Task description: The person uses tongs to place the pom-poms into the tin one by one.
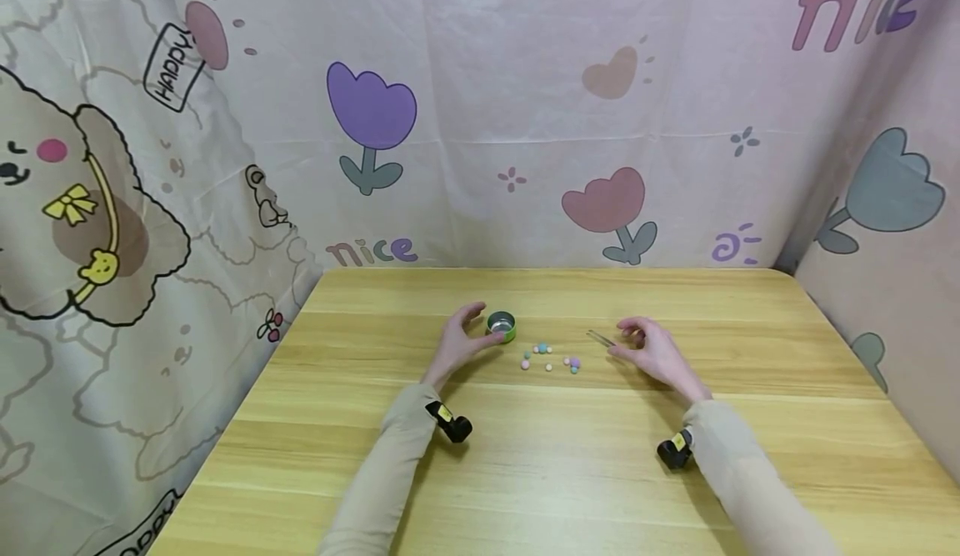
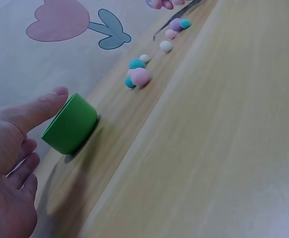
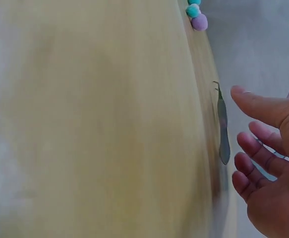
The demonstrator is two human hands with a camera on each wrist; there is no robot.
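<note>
A small round green container (image 1: 501, 328) (image 2: 71, 125) stands on the table with its hollow side up. Around its left side is my left hand (image 1: 459, 345) (image 2: 15, 158), thumb and fingers spread; whether the thumb touches the rim I cannot tell. Metal tweezers (image 1: 601, 339) (image 3: 223, 127) lie near my right hand (image 1: 654, 358) (image 3: 278, 148), whose fingers are loosely bent with nothing gripped. Between the hands several small pompoms rest on the table, among them a purple one (image 1: 574, 363) (image 3: 200, 22), a pink one (image 2: 141, 77) and a white one (image 2: 166, 46).
The light wooden table (image 1: 540, 473) meets a patterned cloth (image 1: 480, 206) along its back edge. More of that cloth hangs at the left and right sides. Each sleeve carries a black wrist camera (image 1: 452, 424).
</note>
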